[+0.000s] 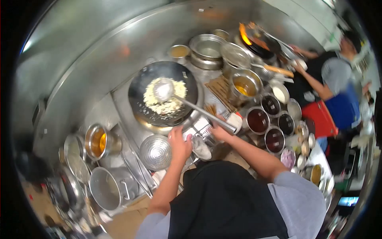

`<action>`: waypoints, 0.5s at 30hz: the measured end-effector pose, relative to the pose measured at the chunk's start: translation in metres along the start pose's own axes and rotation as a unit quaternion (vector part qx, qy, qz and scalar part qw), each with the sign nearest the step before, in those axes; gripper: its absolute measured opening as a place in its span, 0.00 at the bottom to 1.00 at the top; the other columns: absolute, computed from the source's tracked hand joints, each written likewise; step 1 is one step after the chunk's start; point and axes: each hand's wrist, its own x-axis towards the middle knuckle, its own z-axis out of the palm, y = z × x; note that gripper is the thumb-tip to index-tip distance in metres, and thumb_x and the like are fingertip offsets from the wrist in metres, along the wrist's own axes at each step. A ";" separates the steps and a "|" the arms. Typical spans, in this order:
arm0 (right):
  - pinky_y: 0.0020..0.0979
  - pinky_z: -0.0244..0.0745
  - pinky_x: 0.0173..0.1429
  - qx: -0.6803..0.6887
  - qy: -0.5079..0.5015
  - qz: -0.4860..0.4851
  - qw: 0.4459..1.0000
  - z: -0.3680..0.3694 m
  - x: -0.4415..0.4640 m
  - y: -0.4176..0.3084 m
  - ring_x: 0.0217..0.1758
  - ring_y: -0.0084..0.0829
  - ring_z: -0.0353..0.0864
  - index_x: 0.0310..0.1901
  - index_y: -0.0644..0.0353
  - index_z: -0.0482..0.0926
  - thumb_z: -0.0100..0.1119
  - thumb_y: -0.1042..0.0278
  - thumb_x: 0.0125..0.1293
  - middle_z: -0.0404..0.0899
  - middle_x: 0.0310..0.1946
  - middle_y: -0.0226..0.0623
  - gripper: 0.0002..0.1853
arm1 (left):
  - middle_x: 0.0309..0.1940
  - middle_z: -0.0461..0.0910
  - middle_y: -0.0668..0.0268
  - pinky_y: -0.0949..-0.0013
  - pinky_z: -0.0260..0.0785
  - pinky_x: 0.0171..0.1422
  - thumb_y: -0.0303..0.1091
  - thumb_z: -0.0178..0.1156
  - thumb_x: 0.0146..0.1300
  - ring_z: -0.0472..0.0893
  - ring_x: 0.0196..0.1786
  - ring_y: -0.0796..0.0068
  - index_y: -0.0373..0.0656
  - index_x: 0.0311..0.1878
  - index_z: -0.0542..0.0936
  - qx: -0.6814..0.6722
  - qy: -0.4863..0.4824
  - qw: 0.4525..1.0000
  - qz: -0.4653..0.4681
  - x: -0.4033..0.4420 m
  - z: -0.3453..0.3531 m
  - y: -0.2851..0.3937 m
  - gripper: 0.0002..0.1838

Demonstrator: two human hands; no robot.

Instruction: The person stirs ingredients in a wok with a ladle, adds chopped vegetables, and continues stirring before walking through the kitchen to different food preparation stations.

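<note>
A black wok (137, 85) sits on the burner in front of me, with pale yellow and white chopped food, like egg and rice (175, 106), in its middle. My right hand (218, 130) is closed around the long handle of a metal ladle (164, 91), whose bowl rests in the food. At the wok's near edge, my left hand (180, 141) has its fingers curled at the rim; the grip itself is partly hidden. A greyish cloth (201, 148) hangs between my hands. Just left of it lies a round perforated strainer (155, 152).
Steel pots with oil (97, 142) and a tall empty-looking pot (106, 189) stand at left. To the right are an oil pot (246, 85) and several sauce containers (258, 120). A co-worker (334, 75) handles another wok (260, 42) with flames.
</note>
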 end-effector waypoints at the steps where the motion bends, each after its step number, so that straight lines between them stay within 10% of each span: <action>1: 0.47 0.78 0.57 -0.018 -0.110 0.096 0.989 -0.005 -0.054 0.041 0.56 0.54 0.84 0.52 0.61 0.80 0.74 0.49 0.61 0.84 0.53 0.58 0.27 | 0.56 0.78 0.46 0.48 0.69 0.69 0.34 0.72 0.66 0.77 0.60 0.43 0.35 0.62 0.79 -0.035 -0.006 0.999 0.006 -0.028 -0.006 0.001 0.24; 2: 0.47 0.79 0.57 -0.040 -0.314 0.143 0.938 -0.044 -0.101 0.034 0.53 0.51 0.87 0.47 0.58 0.85 0.74 0.48 0.62 0.87 0.46 0.52 0.22 | 0.53 0.80 0.49 0.52 0.72 0.65 0.33 0.71 0.67 0.80 0.56 0.49 0.35 0.62 0.79 -0.060 -0.052 0.995 -0.053 -0.055 -0.014 0.005 0.24; 8: 0.52 0.82 0.47 -0.041 -0.133 0.399 0.906 -0.099 -0.374 0.077 0.39 0.52 0.89 0.31 0.59 0.88 0.64 0.52 0.68 0.88 0.29 0.50 0.17 | 0.40 0.82 0.60 0.66 0.76 0.49 0.34 0.69 0.70 0.82 0.40 0.69 0.37 0.61 0.80 -0.194 -0.251 0.939 -0.132 -0.143 -0.004 -0.020 0.20; 12: 0.50 0.82 0.51 0.022 0.185 0.408 0.894 -0.107 -0.466 0.050 0.45 0.54 0.89 0.43 0.59 0.85 0.65 0.61 0.67 0.90 0.40 0.48 0.11 | 0.43 0.86 0.53 0.60 0.78 0.52 0.32 0.66 0.73 0.85 0.44 0.59 0.33 0.57 0.82 -0.116 -0.359 0.923 0.070 -0.099 0.002 0.058 0.14; 15: 0.41 0.82 0.46 0.207 0.423 0.394 0.789 -0.113 -0.510 0.013 0.38 0.34 0.87 0.45 0.59 0.83 0.70 0.61 0.71 0.88 0.37 0.37 0.11 | 0.40 0.86 0.54 0.60 0.77 0.52 0.30 0.66 0.73 0.84 0.43 0.61 0.32 0.52 0.83 -0.152 -0.381 0.891 0.196 -0.082 0.023 0.147 0.11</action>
